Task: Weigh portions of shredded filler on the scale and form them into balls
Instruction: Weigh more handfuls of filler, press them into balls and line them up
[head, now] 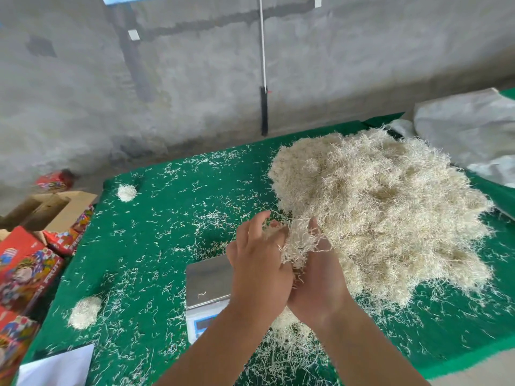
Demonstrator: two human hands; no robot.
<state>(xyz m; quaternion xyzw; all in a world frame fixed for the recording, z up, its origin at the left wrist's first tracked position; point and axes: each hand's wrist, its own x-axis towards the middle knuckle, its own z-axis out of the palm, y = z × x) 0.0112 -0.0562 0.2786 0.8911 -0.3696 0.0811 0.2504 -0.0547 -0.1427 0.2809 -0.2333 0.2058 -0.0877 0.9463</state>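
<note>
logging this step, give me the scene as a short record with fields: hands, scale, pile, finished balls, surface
hands: left hand and right hand together, grip closed on a clump of filler
scale: steel platform bare, display partly hidden by the arm
pile: big heap at right
finished balls: two, and
surface: green mat, loose shreds scattered
</note>
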